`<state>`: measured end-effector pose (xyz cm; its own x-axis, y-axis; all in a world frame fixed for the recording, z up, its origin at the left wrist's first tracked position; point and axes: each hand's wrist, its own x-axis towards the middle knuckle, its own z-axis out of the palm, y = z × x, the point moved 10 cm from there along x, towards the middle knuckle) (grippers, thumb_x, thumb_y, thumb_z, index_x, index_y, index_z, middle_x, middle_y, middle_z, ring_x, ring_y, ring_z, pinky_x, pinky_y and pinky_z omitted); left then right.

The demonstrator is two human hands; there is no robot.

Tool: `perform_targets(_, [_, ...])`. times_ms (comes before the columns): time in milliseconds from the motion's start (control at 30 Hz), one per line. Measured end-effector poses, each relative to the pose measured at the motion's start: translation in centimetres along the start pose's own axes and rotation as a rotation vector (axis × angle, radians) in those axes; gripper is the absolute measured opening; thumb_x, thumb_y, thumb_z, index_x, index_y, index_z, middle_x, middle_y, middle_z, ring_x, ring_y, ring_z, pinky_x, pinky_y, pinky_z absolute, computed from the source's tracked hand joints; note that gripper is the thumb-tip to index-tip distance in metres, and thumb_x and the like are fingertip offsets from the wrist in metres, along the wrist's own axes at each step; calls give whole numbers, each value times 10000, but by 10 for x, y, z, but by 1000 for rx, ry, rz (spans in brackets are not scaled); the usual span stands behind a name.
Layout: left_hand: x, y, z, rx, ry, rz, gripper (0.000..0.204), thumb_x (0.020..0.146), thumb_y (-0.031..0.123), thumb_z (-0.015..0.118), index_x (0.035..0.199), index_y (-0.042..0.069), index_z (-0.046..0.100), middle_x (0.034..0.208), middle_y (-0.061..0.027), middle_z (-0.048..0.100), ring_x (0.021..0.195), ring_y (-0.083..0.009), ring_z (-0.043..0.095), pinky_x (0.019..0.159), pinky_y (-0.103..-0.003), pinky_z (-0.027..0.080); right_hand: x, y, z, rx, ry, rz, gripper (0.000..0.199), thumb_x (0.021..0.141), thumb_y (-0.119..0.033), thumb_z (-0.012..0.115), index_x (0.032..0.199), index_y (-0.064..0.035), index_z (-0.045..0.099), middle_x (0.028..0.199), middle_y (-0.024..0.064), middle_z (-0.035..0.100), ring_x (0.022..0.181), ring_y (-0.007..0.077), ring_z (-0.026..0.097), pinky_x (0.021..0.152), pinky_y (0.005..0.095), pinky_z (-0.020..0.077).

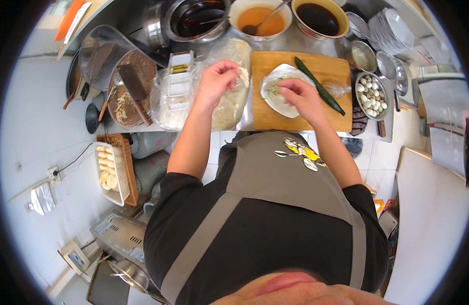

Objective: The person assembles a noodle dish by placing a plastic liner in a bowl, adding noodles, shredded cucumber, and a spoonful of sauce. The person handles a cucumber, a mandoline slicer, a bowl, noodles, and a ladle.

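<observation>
Pale shreds (244, 76) hang from the pinched fingers of my left hand (217, 83), which is raised over plastic-wrapped food (233, 104) beside the cutting board. My right hand (301, 99) reaches over a white plate (286, 110), its thumb and fingers drawn together at some thin greenish shreds (273, 87). Whether a strand is between those fingertips is too small to tell. The plate rests on a wooden cutting board (262, 122). A whole cucumber (321, 86) lies slantwise on the board, right of the plate, with crumpled clear plastic (337, 89) beside it.
Bowls of dark sauce (315, 19) and orange liquid (267, 20) line the back. At left, a cleaver (132, 84) lies over a round chopping block (123, 109), near a grater (180, 76). A pan of small eggs (370, 96) and stacked plates (389, 31) stand at right.
</observation>
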<state>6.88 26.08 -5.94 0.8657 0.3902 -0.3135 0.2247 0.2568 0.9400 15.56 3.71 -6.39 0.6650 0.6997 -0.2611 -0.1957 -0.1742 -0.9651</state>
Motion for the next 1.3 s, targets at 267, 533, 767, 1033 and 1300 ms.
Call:
perform_targets(267, [-11, -57, 110, 18, -216, -40, 107, 899, 98, 707, 985, 43, 676, 820, 11, 657, 660, -60, 574, 582, -205, 453, 2, 34, -14, 84, 68, 52, 186, 905, -140, 722, 997, 19, 690, 851, 35, 688, 723, 88, 625, 647, 246, 522])
perform_targets(533, [-4, -91, 130, 215, -281, -40, 105, 883, 76, 708, 960, 12, 676, 823, 3, 664, 688, -51, 577, 596, -211, 454, -21, 64, -30, 174, 126, 183, 116, 883, -78, 699, 923, 29, 684, 792, 52, 687, 671, 103, 664, 610, 258, 570])
perform_targets(767, [-3, -97, 129, -24, -245, -141, 112, 857, 47, 685, 957, -2, 675, 771, -12, 653, 627, -77, 555, 586, -237, 446, -18, 62, -51, 172, 267, 145, 158, 866, -68, 688, 953, 57, 648, 785, 73, 676, 633, 121, 658, 570, 263, 562])
perform_targets(1033, [17, -62, 107, -107, -134, -33, 142, 852, 56, 690, 976, -13, 672, 745, -29, 651, 608, -92, 557, 577, -239, 435, -8, 49, -80, 150, 432, 81, 159, 895, -67, 674, 988, 58, 639, 791, 69, 663, 645, 129, 647, 593, 262, 554])
perform_targets(1300, [26, -76, 123, 175, -266, -130, 205, 857, 124, 732, 995, -24, 701, 778, -40, 679, 620, -93, 580, 578, -239, 461, 0, 59, -71, 33, 314, 160, 177, 913, -123, 680, 969, 45, 669, 800, 74, 685, 625, 123, 638, 570, 263, 539])
